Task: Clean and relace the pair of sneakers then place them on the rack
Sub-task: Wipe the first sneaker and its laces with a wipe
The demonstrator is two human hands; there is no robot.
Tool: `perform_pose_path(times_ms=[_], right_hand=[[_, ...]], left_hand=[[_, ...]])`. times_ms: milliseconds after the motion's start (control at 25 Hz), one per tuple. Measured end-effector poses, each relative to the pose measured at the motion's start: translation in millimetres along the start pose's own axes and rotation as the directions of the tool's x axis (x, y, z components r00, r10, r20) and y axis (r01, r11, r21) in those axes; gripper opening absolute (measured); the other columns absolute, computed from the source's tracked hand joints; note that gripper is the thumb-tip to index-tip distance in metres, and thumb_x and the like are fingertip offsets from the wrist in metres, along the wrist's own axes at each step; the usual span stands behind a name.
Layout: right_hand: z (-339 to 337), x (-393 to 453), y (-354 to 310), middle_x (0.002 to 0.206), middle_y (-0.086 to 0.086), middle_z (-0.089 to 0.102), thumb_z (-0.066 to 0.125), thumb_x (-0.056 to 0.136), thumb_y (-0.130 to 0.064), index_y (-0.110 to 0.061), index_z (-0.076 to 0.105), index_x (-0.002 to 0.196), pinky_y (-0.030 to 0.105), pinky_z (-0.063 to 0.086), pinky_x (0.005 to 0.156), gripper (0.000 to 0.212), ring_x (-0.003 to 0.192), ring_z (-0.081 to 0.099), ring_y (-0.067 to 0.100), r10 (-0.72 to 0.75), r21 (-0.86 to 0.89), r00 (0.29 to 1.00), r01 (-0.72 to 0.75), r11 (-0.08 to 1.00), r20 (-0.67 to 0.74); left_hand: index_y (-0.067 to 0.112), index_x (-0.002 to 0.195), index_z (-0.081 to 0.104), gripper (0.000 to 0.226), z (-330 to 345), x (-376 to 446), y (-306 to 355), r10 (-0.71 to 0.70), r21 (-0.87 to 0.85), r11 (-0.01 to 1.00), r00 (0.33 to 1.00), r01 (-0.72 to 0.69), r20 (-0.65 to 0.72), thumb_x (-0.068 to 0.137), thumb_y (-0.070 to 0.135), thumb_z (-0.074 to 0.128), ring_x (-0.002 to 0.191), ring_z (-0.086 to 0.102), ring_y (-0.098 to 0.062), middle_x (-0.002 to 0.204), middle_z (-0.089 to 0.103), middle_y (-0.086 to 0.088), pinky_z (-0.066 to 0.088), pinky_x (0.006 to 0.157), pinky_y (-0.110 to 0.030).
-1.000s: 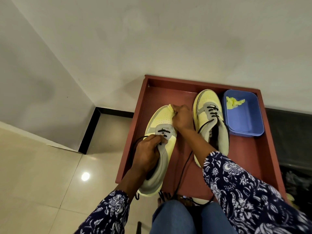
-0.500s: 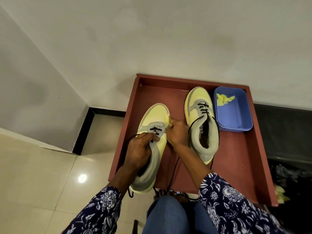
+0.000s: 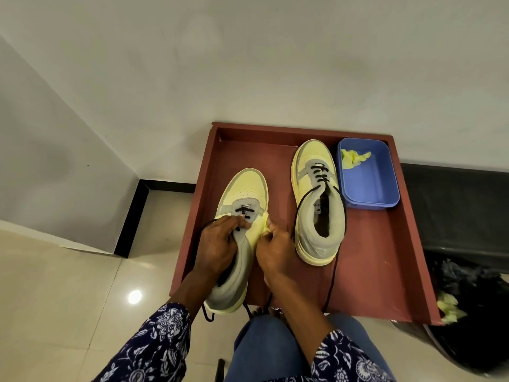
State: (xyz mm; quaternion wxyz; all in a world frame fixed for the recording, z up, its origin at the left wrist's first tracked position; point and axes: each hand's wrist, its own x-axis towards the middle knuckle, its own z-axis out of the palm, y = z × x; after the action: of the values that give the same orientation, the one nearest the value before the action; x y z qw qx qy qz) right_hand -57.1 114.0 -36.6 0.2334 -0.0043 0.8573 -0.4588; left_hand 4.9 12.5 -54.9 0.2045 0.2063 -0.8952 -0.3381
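Two yellow-and-grey sneakers lie on a red-brown tray [image 3: 380, 257]. The left sneaker [image 3: 245, 188] has a black lace in only its lowest eyelets. My left hand [image 3: 217, 244] grips its tongue and collar. My right hand [image 3: 275, 249] pinches a small yellow cloth [image 3: 261, 226] against that sneaker's right side. The right sneaker [image 3: 316, 199] stands apart, laced partway, with a black lace end [image 3: 332, 279] trailing toward the tray's near edge.
A blue plastic tub [image 3: 382, 194] with a yellow cloth scrap inside sits at the tray's far right. A black bin bag [image 3: 473, 312] with yellow scraps stands to the right. White walls rise behind, tiled floor lies at left, and my knees are below.
My right hand with the cloth has slid from the left sneaker's toe down along its right side toward the middle. My left hand keeps its grip.
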Motion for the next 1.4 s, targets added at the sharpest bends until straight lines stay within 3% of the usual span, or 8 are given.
perform_pose_path(times_ms=[120, 280, 360, 680, 800, 960, 1200, 1400], right_hand=[[5.9, -20.1, 8.9, 0.125, 0.007, 0.061, 0.042, 0.089, 0.0, -0.012, 0.052, 0.13, 0.029, 0.046, 0.092, 0.044, 0.115, 0.057, 0.027, 0.008, 0.107, 0.999, -0.011, 0.994, 0.031], [9.5, -35.4, 22.6, 0.121, 0.004, 0.063, 0.042, 0.09, 0.001, -0.013, 0.053, 0.129, 0.024, 0.046, 0.093, 0.043, 0.111, 0.059, 0.021, 0.004, 0.121, 0.999, -0.01, 0.993, 0.05], [9.5, -33.9, 25.0, 0.119, 0.003, 0.064, 0.041, 0.09, 0.001, -0.014, 0.056, 0.127, 0.03, 0.049, 0.096, 0.043, 0.109, 0.06, 0.022, 0.015, 0.146, 0.997, -0.027, 0.989, 0.079], [2.1, 7.3, -2.2, 0.093, 0.002, 0.062, 0.045, 0.085, 0.003, -0.014, 0.058, 0.107, 0.037, 0.05, 0.083, 0.031, 0.091, 0.06, 0.022, 0.109, 0.238, 0.994, -0.107, 0.965, 0.006], [-4.4, 23.7, -16.2, 0.104, 0.004, 0.067, 0.046, 0.087, -0.001, -0.016, 0.062, 0.108, 0.033, 0.049, 0.086, 0.031, 0.097, 0.062, 0.023, 0.057, 0.168, 0.998, -0.052, 0.984, -0.023], [-6.4, 27.5, -18.3, 0.115, 0.005, 0.066, 0.044, 0.09, -0.004, -0.017, 0.062, 0.114, 0.031, 0.048, 0.089, 0.033, 0.104, 0.061, 0.024, 0.001, 0.109, 1.0, 0.001, 0.994, -0.02], [-0.1, -15.9, 5.6, 0.112, 0.006, 0.065, 0.047, 0.089, -0.001, -0.012, 0.06, 0.114, 0.029, 0.048, 0.086, 0.03, 0.103, 0.06, 0.024, -0.008, 0.157, 1.0, 0.006, 0.988, 0.013], [2.9, -56.6, 22.7, 0.109, 0.004, 0.067, 0.049, 0.091, -0.004, -0.012, 0.061, 0.11, 0.023, 0.049, 0.083, 0.024, 0.1, 0.061, 0.018, -0.074, 0.11, 0.997, 0.076, 0.991, -0.029]], left_hand=[[0.006, 0.092, 0.072, 0.034, 0.7, -0.4, -0.1, -0.018, -0.023, 1.0, 1.0, 0.017, -0.013, 0.074, -0.019, 0.058, 0.099, 0.05, 0.007, 0.098, 0.071, -0.008, 0.031, 0.092, 0.006], [0.006, 0.093, 0.072, 0.034, 1.2, -0.8, 1.0, -0.025, -0.025, 0.999, 0.999, 0.025, -0.023, 0.075, -0.02, 0.058, 0.096, 0.051, 0.006, 0.098, 0.071, -0.01, 0.032, 0.092, 0.006], [0.005, 0.093, 0.072, 0.034, 0.9, -0.3, 2.6, -0.023, -0.027, 0.999, 0.999, 0.022, -0.022, 0.074, -0.02, 0.058, 0.097, 0.049, 0.007, 0.098, 0.071, -0.01, 0.031, 0.092, 0.007], [0.005, 0.093, 0.072, 0.036, 0.4, 2.9, 4.1, -0.007, 0.002, 1.0, 1.0, 0.007, -0.02, 0.074, -0.02, 0.053, 0.096, 0.055, 0.002, 0.099, 0.071, -0.01, 0.034, 0.091, 0.004], [0.005, 0.092, 0.071, 0.032, 3.9, 10.4, 7.5, -0.028, -0.014, 1.0, 0.998, 0.028, -0.049, 0.078, -0.016, 0.052, 0.094, 0.059, -0.008, 0.098, 0.071, -0.01, 0.036, 0.09, 0.003], [0.005, 0.092, 0.071, 0.031, 8.2, 15.0, 10.0, -0.052, -0.034, 0.998, 0.995, 0.05, -0.087, 0.079, -0.016, 0.052, 0.093, 0.058, -0.004, 0.098, 0.071, -0.009, 0.035, 0.089, 0.005], [0.006, 0.094, 0.07, 0.033, 10.0, 12.3, 6.0, -0.05, -0.036, 0.998, 0.992, 0.046, -0.115, 0.078, -0.017, 0.054, 0.095, 0.055, 0.0, 0.1, 0.07, -0.009, 0.034, 0.089, 0.006], [0.006, 0.095, 0.07, 0.033, 9.1, 10.5, 4.2, -0.056, -0.102, 0.994, 0.987, 0.041, -0.148, 0.08, -0.018, 0.054, 0.096, 0.054, 0.004, 0.099, 0.062, 0.005, 0.038, 0.091, 0.001]])
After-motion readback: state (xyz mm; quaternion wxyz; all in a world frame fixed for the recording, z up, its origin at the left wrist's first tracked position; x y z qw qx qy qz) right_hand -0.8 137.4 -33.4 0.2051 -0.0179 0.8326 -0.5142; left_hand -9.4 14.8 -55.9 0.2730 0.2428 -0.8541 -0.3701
